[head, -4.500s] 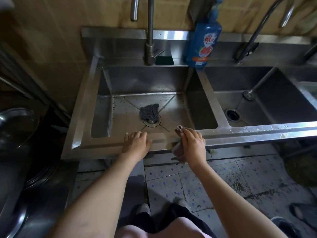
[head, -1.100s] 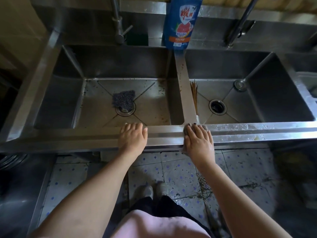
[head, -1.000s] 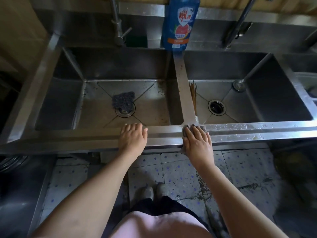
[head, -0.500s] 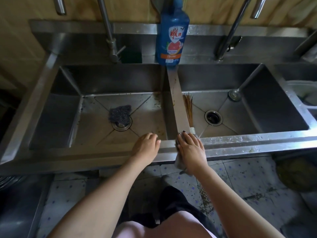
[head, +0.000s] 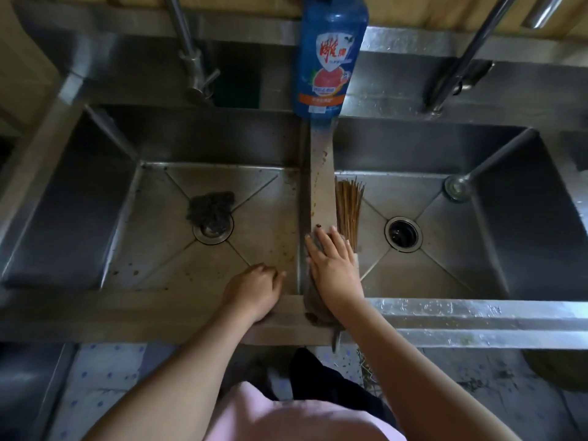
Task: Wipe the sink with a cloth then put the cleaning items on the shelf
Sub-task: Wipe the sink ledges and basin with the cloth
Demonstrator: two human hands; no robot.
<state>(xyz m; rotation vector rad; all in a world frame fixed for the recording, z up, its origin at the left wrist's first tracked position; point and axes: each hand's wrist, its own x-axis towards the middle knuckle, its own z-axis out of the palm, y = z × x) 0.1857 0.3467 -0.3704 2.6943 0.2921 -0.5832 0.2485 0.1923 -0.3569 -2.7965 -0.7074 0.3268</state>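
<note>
Steel fills most of my feed: a double sink [head: 477, 316] seen from above, with a left basin [head: 152, 218] and a right basin [head: 445, 272] parted by a narrow divider [head: 321, 173] that is spotted with brown grime. Two faucets rise from the back ledge, one behind the left basin [head: 191, 58] and one behind the right [head: 461, 58]. Between them a blue detergent bottle [head: 331, 55] stands upright at the far end of the divider. The right hand [head: 334, 268] lies flat with its fingers straight, pressing a grey cloth [head: 313, 300] onto the near end of the divider; the cloth's tail hangs over the sink's front edge. The left hand [head: 254, 291] sits on the front rim just beside it, with its fingers curled down over the rim's inner edge into the left basin, gripping the rim as far as I can tell. A bundle of chopsticks [head: 348, 208] leans in the right basin against the divider, right by the right hand's fingertips. A dark steel-wool scourer [head: 210, 208] lies on the left basin's drain [head: 212, 232], partly covering it. A green sponge [head: 237, 81] sits on the back ledge beside the left faucet. The right basin's drain [head: 403, 233] is uncovered.
</note>
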